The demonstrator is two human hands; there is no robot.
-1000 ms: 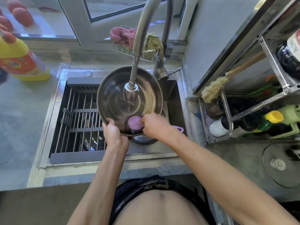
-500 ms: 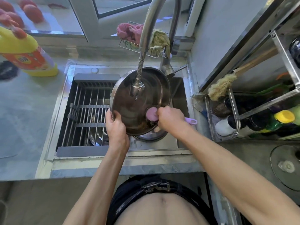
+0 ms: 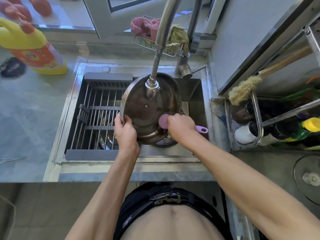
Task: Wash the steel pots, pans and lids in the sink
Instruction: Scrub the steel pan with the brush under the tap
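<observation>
Steel lid (image 3: 147, 110) held tilted on edge over the sink (image 3: 195, 94), hollow underside turned toward the person, directly under the faucet head (image 3: 152, 84); judged so placed to let water and loosened grime run off the low rim into the basin. No running water discernible.

Left hand (image 3: 125, 134) grasping the near-left rim, fingers (image 3: 118, 121) curled over the edge, thumb on the inner face; serves as the brace against scrubbing pressure.

Right hand (image 3: 180, 128) clenched round the purple scrub brush (image 3: 163, 121), handle end protruding just beyond the heel of the hand, round head pressed against the lid's inner face just ahead of the knuckles. Bristles not visible.

Second steel vessel (image 3: 164, 142) lying directly beneath both hands in the basin. Drying rack (image 3: 97, 108) spanning the sink beside the left fingers.
</observation>
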